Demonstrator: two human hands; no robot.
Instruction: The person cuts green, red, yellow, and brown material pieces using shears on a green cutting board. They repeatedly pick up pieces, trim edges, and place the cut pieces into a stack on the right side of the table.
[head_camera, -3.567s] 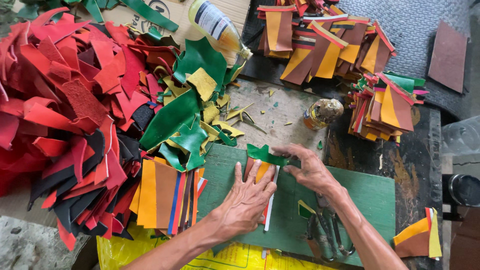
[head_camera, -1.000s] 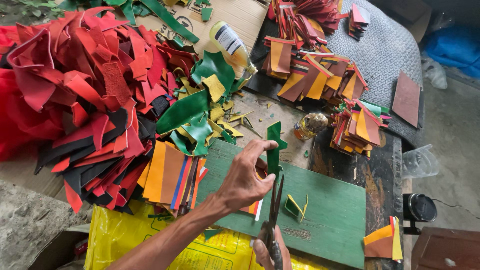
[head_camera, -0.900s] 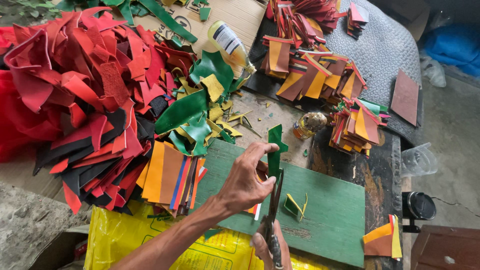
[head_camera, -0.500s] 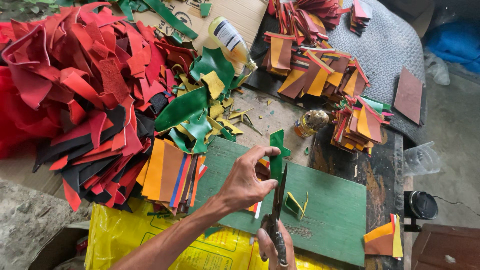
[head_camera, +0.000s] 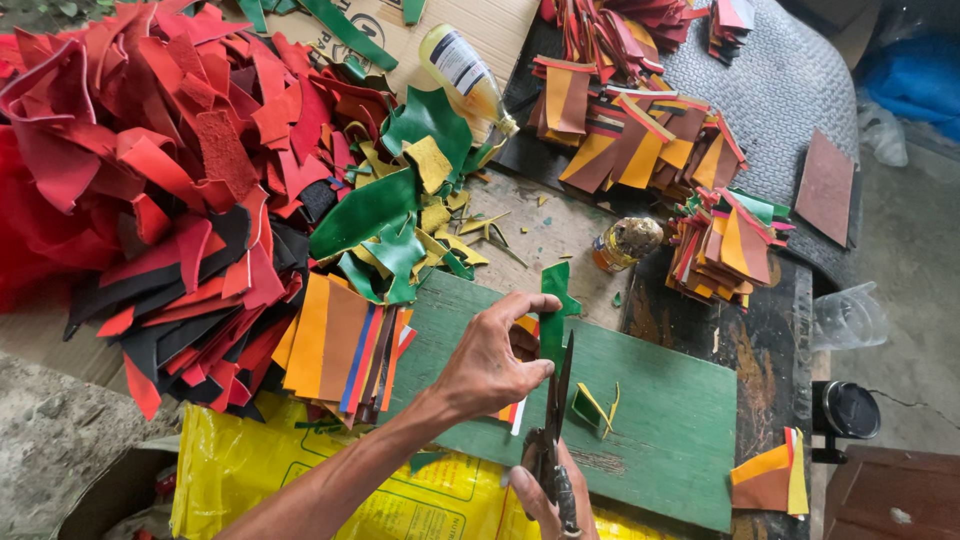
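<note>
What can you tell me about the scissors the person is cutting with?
The scissors look like dark, worn metal, with long thin blades pointing up and away from the person. The right hand grips the handles at the bottom edge of the picture. The blades meet a green strip that stands up from a stack of coloured pieces held by the left hand. All this sits over a green board.

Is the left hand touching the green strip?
Touching. In the head view the left hand pinches the green strip between thumb and fingertips, beside the scissors.
</note>
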